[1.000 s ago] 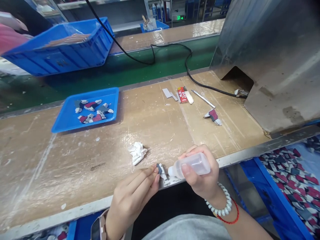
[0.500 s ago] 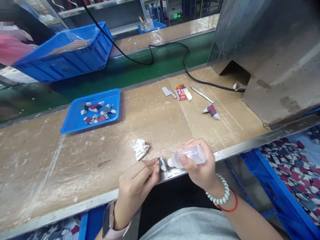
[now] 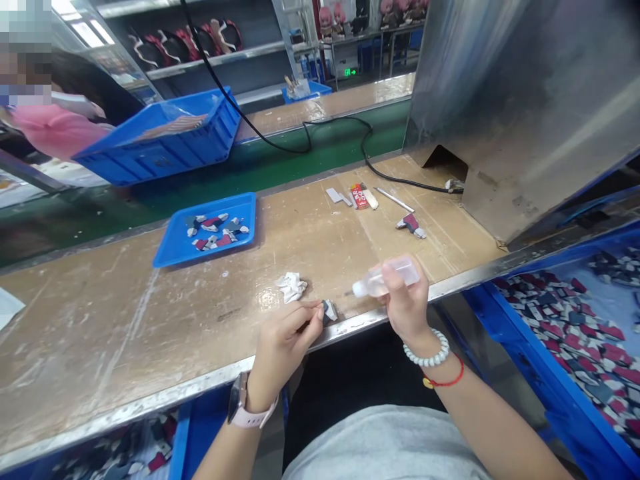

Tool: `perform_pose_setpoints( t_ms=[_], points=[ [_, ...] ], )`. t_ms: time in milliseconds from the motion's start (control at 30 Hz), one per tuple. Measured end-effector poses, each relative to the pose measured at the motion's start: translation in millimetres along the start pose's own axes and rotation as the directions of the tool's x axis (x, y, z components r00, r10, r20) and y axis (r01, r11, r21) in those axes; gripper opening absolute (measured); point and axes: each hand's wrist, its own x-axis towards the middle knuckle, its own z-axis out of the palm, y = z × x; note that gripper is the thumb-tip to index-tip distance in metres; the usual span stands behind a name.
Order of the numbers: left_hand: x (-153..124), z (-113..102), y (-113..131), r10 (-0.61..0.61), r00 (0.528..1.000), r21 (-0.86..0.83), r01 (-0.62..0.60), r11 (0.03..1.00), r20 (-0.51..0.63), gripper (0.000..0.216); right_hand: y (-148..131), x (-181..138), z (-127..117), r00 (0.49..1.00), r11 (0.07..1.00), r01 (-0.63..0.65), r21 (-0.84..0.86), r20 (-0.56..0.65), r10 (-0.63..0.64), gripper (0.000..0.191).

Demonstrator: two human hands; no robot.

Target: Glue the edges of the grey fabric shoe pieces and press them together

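Note:
My left hand [image 3: 293,327] pinches a small dark grey and white moulded piece [image 3: 329,311] above the front edge of the bench. Wrapped in my right hand [image 3: 411,300] is a clear squeeze bottle [image 3: 387,278] with a white cap and thin tip, tilted with its tip pointing left. The tip is apart from the piece, a little up and to its right. A crumpled white tissue [image 3: 291,287] lies just beyond my left hand. Farther right on the bench rests another piece in maroon, grey and white [image 3: 411,225].
A blue tray [image 3: 167,250] holds several similar pieces. Near the back lie a red box [image 3: 359,196], a pen [image 3: 395,199] and a black cable [image 3: 400,180]. A metal housing [image 3: 500,133] stands right, above a crate [image 3: 530,347] of pieces. Across the green strip sits a person [image 3: 55,127].
The bottle has moved away from the piece, up and to the right, and its thin tip now shows. The camera view has tilted up and shifted left.

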Motion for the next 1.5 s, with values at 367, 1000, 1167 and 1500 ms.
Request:
perform_pose_setpoints(
  t_ms=[367,1000,1167,1500],
  points=[
    [-2,1,-4,-0.018,1.0,-0.027,0.018,0.999,0.009,0.024,-9,10,-16,0.997,0.999,-0.029,-0.043,0.066,0.032,0.04],
    [-26,-7,56,0.081,0.974,0.083,-0.064,0.994,-0.214,0.023,-26,-48,-35,0.974,0.971,0.031,-0.236,0.224,0.023,0.042],
    [-26,-19,76,0.291,0.941,0.167,-0.263,0.95,-0.175,0.024,-33,-77,-12,0.515,0.674,-0.724,0.146,0.765,0.387,0.066],
    [-28,-22,80,0.383,0.913,0.266,-0.338,0.903,-0.138,0.031,-26,-77,-17,0.48,0.695,-0.716,0.069,0.771,0.418,0.065]
  ],
)
